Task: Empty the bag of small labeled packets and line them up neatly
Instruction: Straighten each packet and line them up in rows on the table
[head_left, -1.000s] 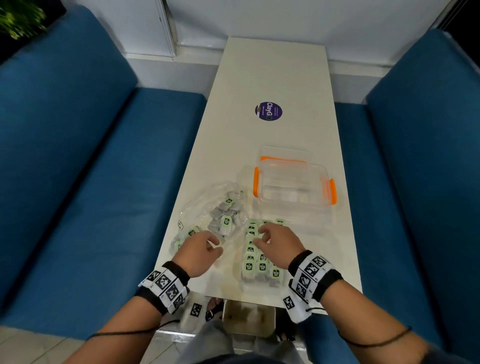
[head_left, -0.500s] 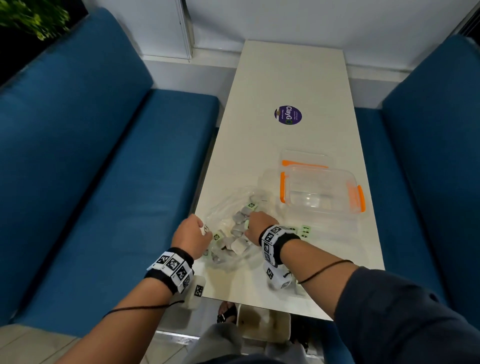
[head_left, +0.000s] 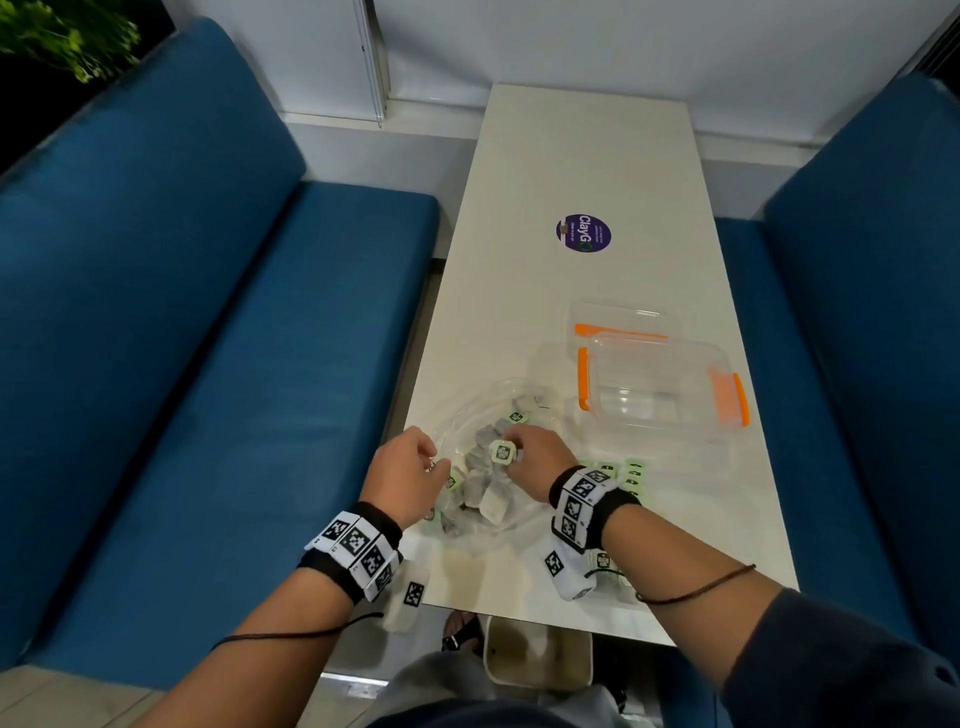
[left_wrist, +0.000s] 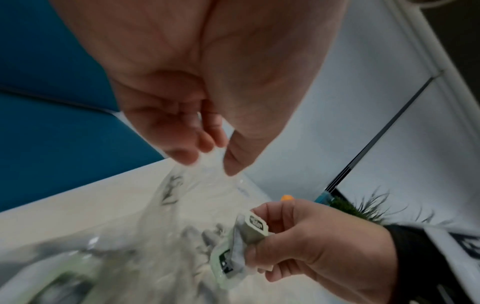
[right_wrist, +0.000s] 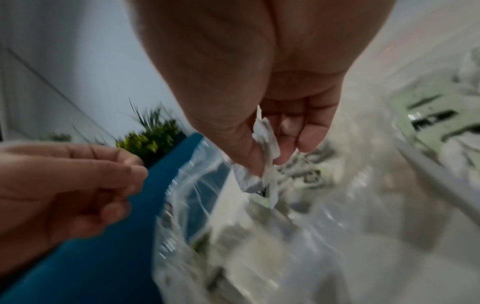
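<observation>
A clear plastic bag (head_left: 470, 415) with several small green-labelled packets lies near the table's left front edge. My left hand (head_left: 410, 467) pinches the bag's edge (left_wrist: 207, 164) between thumb and fingers. My right hand (head_left: 530, 457) is over the bag mouth and pinches packets (head_left: 502, 451), a labelled one on top (left_wrist: 255, 224) and another below it (right_wrist: 265, 148). More packets lie lined up (head_left: 631, 475) on the table to the right of my right wrist, partly hidden by my forearm.
A clear container with orange latches (head_left: 665, 384) stands just behind the bag, its lid (head_left: 618, 319) behind it. A purple sticker (head_left: 583, 233) marks the white table (head_left: 587, 156). Blue benches (head_left: 208, 338) flank the table on both sides.
My right hand left the lined-up packets, crossed left to the bag and now holds packets. My left hand moved to the bag's edge and pinches it. The camera view shifted left.
</observation>
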